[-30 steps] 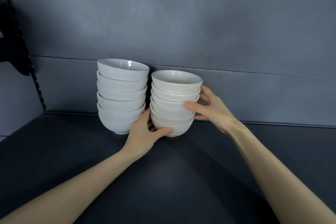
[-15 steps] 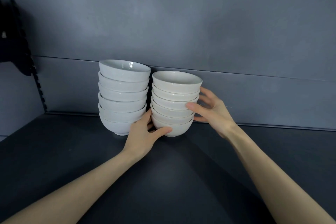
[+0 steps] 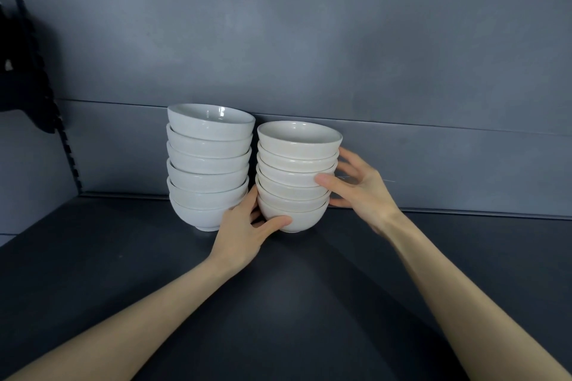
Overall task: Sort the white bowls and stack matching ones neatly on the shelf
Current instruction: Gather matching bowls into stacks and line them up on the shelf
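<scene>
Two stacks stood side by side on shelf (image 3: 294,288). Left hand (image 3: 244,232) and right hand (image 3: 359,189) clasped cream stack (image 3: 297,176), beside white stack (image 3: 209,164). Judged final alignment; next: release gently.

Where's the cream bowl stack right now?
In the head view, the cream bowl stack stands on the dark shelf near the back wall, immediately right of the taller white bowl stack, held between the left hand and right hand.
</scene>
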Demonstrator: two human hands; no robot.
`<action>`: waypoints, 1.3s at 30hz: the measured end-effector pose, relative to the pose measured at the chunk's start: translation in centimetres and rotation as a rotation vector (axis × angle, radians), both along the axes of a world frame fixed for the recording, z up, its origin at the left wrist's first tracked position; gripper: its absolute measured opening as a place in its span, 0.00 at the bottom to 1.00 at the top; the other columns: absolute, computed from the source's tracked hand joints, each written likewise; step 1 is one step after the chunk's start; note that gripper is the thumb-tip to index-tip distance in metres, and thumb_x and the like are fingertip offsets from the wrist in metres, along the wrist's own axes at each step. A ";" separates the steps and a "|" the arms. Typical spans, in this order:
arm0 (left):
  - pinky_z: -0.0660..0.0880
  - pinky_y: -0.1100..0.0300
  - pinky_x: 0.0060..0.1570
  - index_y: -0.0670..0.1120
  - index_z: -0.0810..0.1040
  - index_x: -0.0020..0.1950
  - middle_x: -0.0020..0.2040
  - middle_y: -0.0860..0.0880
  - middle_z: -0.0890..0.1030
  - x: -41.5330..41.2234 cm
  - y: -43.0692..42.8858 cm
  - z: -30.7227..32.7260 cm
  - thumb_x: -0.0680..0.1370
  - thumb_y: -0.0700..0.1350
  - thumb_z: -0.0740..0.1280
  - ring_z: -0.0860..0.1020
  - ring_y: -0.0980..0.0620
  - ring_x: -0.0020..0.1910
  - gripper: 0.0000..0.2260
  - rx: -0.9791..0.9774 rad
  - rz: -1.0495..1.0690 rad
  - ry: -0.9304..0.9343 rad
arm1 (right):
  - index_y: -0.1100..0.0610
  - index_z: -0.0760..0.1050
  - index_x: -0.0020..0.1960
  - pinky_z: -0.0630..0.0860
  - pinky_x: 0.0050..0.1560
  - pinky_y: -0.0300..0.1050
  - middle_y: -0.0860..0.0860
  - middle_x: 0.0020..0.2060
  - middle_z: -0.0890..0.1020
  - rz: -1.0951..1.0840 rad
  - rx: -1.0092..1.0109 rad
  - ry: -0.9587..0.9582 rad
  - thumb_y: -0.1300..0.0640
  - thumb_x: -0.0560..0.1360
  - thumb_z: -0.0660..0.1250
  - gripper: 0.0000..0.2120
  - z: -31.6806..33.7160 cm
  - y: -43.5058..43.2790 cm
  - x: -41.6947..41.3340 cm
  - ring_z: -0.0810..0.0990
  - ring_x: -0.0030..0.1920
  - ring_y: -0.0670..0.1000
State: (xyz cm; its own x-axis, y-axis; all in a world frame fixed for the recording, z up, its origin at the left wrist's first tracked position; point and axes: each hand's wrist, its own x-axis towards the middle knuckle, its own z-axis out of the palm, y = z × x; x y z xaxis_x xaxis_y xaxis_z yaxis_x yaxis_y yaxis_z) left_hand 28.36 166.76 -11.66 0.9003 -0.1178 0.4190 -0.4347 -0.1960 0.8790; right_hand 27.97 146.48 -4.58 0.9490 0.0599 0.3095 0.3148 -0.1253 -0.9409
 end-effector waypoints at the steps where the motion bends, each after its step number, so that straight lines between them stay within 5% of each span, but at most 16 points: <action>1: 0.72 0.74 0.55 0.49 0.69 0.71 0.63 0.58 0.78 0.0 0.0 0.0 0.72 0.44 0.74 0.76 0.64 0.60 0.29 0.015 0.009 -0.005 | 0.48 0.67 0.72 0.83 0.49 0.46 0.42 0.59 0.81 -0.002 -0.002 -0.002 0.59 0.72 0.74 0.32 0.0 0.0 0.0 0.83 0.52 0.46; 18: 0.67 0.57 0.69 0.53 0.62 0.75 0.69 0.59 0.72 -1.2 0.1 1.2 0.73 0.55 0.71 0.70 0.59 0.67 0.33 0.262 0.079 0.049 | 0.44 0.65 0.71 0.81 0.52 0.45 0.43 0.59 0.77 0.031 -0.082 0.031 0.54 0.73 0.73 0.31 0.1 -0.4 0.0 0.79 0.54 0.41; 25: 0.68 0.64 0.59 0.48 0.70 0.68 0.57 0.58 0.75 -2.9 -0.3 2.9 0.75 0.49 0.71 0.73 0.57 0.58 0.23 0.338 0.177 0.126 | 0.43 0.60 0.74 0.76 0.45 0.38 0.45 0.62 0.74 0.061 -0.230 0.077 0.48 0.72 0.73 0.35 1.0 -1.2 -0.7 0.76 0.59 0.45; 30: 0.72 0.57 0.61 0.47 0.75 0.63 0.59 0.50 0.78 -4.9 0.1 3.6 0.76 0.51 0.69 0.76 0.51 0.60 0.17 0.504 0.226 0.140 | 0.47 0.60 0.75 0.71 0.67 0.53 0.49 0.68 0.72 -0.014 -0.441 0.071 0.46 0.72 0.73 0.36 1.4 -2.0 -2.6 0.73 0.67 0.50; 34: 0.71 0.53 0.64 0.46 0.75 0.62 0.63 0.48 0.77 -6.8 0.0 5.1 0.76 0.51 0.68 0.74 0.49 0.63 0.17 0.728 0.161 0.134 | 0.52 0.63 0.75 0.66 0.64 0.40 0.52 0.72 0.69 -0.084 -0.685 0.054 0.47 0.74 0.71 0.33 2.1 -3.3 -5.9 0.71 0.69 0.51; 39: 0.69 0.55 0.65 0.45 0.66 0.73 0.69 0.47 0.72 -9.7 -1.6 7.6 0.77 0.53 0.67 0.71 0.48 0.67 0.27 0.975 0.067 0.078 | 0.53 0.65 0.74 0.66 0.66 0.45 0.54 0.69 0.72 -0.205 -0.906 0.085 0.47 0.75 0.69 0.31 3.4 -6.0 -11.1 0.70 0.69 0.55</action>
